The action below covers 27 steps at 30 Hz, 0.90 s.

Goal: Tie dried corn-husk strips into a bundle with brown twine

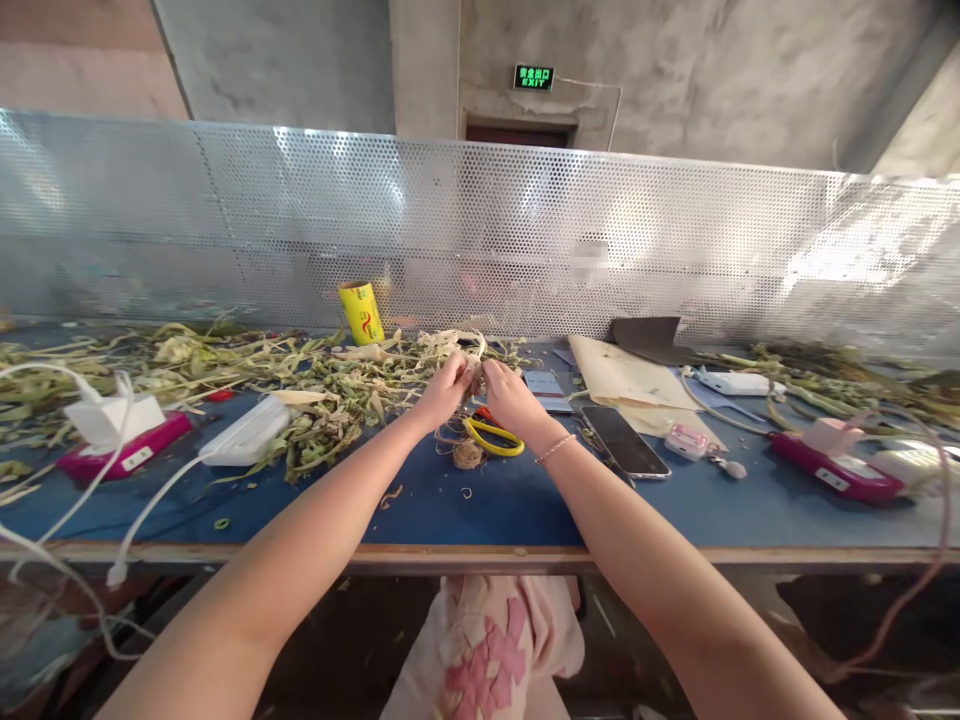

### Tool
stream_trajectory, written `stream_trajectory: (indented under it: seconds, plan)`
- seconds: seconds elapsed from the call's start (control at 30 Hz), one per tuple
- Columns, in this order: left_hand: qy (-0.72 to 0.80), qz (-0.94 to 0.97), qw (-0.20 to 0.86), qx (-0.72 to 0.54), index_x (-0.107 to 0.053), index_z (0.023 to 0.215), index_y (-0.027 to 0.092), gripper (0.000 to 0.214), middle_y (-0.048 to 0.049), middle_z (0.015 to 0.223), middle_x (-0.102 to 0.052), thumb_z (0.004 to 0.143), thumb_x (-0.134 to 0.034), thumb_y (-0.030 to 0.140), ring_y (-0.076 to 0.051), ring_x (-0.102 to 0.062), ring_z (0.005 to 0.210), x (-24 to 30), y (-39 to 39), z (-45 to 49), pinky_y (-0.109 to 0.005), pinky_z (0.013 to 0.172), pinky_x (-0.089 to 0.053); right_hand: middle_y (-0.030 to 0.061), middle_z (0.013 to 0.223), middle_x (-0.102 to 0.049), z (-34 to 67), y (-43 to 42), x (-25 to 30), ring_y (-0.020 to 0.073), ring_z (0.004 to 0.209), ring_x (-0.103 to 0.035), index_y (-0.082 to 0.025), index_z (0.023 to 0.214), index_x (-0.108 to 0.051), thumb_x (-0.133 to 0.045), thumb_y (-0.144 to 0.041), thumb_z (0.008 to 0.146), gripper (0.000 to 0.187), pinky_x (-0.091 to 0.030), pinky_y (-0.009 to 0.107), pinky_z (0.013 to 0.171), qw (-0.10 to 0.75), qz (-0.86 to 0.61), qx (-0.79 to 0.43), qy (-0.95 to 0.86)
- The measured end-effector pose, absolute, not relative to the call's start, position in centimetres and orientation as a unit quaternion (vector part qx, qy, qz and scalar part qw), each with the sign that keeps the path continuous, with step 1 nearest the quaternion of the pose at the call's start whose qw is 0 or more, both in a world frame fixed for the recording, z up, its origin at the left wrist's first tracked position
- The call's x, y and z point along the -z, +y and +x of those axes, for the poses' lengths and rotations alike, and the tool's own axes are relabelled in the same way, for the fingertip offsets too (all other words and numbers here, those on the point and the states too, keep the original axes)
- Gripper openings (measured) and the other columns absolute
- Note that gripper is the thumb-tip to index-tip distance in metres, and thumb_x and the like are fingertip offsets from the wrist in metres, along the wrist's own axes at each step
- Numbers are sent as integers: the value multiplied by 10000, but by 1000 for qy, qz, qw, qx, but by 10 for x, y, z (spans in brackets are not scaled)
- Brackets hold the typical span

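Observation:
My left hand (448,385) and my right hand (510,392) meet over the middle of the blue table, fingertips pinched together. Between them is a pale, dry strand of plant material (477,346), looped upward; its exact kind is hard to make out. Just below my hands lie scissors with yellow handles (495,440) and a small ball of brown twine (468,455). Behind and left of my left hand spreads a heap of dried stalks and leaves (330,400).
A yellow tube (361,312) stands by the perforated metal screen (480,230). To the right lie a phone (626,442), brown paper (626,375) and a pink earphone case (686,441). Magenta power strips (836,475) with trailing white cables sit at both sides.

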<state>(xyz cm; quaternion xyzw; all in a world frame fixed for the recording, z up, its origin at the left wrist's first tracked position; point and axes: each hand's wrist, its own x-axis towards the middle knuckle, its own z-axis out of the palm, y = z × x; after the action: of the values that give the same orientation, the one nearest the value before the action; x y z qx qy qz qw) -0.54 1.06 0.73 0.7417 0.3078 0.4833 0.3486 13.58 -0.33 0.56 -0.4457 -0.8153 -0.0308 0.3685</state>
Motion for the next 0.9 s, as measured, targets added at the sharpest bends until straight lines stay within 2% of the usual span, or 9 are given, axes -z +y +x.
stream_trajectory:
  seconds: [0.13, 0.33, 0.6, 0.9]
  plan:
    - [290, 697, 454, -474, -372, 743, 211, 307, 32, 591, -491, 778, -497, 488, -107, -476, 526, -2, 15, -4, -252, 543, -369, 90, 761, -538, 138, -4, -8, 186, 700, -467, -186, 761, -428, -290, -96, 816, 173, -366, 294, 653, 362, -426, 39, -828]
    - [278, 641, 539, -471, -377, 719, 205, 315, 34, 586, -509, 740, -562, 459, -116, -522, 558, -6, 13, -5, -266, 578, -411, 58, 709, -559, 142, -6, -15, 155, 687, -498, -201, 691, -403, -315, -133, 838, 184, -374, 269, 670, 381, -395, 1, -836]
    - [284, 611, 554, -489, -388, 708, 194, 389, -6, 713, -598, 655, -650, 476, -159, -613, 720, -5, 17, -5, -275, 615, -445, 25, 655, -566, 142, -4, -14, 123, 596, -496, -192, 705, -437, -333, -156, 823, 162, -344, 229, 598, 375, -414, -46, -828]
    - [296, 619, 546, -481, -392, 726, 195, 412, 17, 636, -578, 647, -639, 515, -151, -605, 628, -2, 26, -11, -310, 646, -466, 4, 626, -506, 144, 3, -9, 119, 575, -450, -191, 708, -444, -329, -209, 820, 162, -324, 228, 585, 392, -394, -69, -829]
